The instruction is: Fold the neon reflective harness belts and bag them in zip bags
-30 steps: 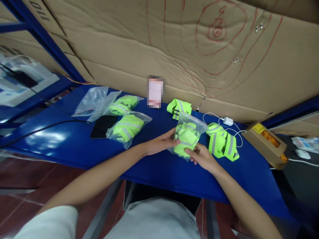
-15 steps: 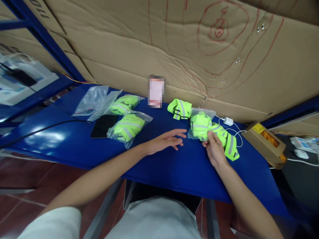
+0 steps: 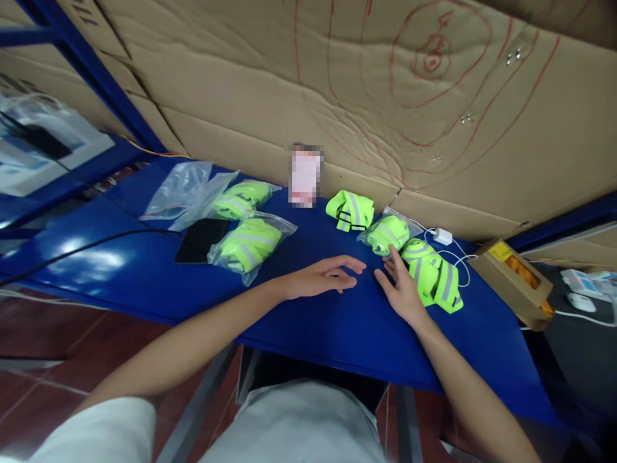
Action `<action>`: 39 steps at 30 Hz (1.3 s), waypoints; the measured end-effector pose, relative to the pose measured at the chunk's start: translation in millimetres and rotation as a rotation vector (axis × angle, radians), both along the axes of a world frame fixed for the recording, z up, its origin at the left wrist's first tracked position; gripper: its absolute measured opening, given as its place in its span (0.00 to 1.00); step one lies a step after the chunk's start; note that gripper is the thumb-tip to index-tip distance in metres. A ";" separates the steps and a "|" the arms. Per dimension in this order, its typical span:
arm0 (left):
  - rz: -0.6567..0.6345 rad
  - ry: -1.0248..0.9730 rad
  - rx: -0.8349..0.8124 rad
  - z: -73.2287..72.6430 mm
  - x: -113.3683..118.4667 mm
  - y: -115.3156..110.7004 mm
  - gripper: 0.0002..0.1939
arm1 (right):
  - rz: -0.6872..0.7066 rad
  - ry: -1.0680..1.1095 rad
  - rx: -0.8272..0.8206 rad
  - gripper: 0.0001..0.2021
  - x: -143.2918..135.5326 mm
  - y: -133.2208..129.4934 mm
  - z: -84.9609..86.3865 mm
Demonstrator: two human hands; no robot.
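My left hand hovers over the middle of the blue table, fingers apart and holding nothing. My right hand is open too, its fingertips at the near edge of a bagged yellow-green strap bundle. Behind it to the left lies an unbagged folded bundle with a black buckle. Loose yellow-green straps with grey stripes spread just right of my right hand. Left of my left hand sit two more bagged bundles, one nearer and one farther back.
Clear plastic bags and a dark flat object lie at the left. A blurred upright card leans on the cardboard wall. At the right are a white charger with its cable and a cardboard box.
My right hand has let go of the bagged bundle, its fingers opening. That bundle now lies lower and slightly farther back on the table. My left hand has barely moved.
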State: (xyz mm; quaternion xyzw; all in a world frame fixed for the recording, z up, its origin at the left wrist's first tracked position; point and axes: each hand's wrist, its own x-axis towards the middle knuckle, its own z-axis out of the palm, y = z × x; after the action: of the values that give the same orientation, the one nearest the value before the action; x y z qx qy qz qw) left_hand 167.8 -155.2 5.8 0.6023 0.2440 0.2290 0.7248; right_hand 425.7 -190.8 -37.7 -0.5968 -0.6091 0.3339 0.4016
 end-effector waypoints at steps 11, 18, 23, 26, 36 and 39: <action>0.214 0.318 0.631 -18.1 2.5 3.8 0.14 | 0.423 -0.588 0.089 0.15 -13.8 -17.1 30.8; 0.169 0.308 0.837 -20.9 5.2 1.5 0.13 | 0.429 -0.647 0.121 0.15 -16.1 -17.5 27.2; 0.498 0.389 1.001 -11.4 14.7 30.2 0.17 | 0.344 -0.616 0.156 0.13 -18.4 -14.0 15.1; 0.519 0.608 1.115 -4.1 24.6 61.7 0.35 | 0.328 -0.609 0.165 0.13 -19.5 -13.2 11.6; 0.422 0.916 1.129 -20.3 50.2 124.1 0.53 | 0.354 -0.638 0.192 0.14 -19.5 -14.7 13.1; 0.399 0.904 1.140 -21.6 48.2 129.6 0.45 | 0.355 -0.627 0.198 0.14 -19.3 -14.7 13.3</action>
State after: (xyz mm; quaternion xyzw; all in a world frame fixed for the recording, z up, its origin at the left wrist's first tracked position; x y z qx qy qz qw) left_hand 216.0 -25.7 -15.8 0.8637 0.4659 0.1773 0.0749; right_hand 406.3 -205.5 -24.4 -0.5134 -0.8258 0.1391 0.1872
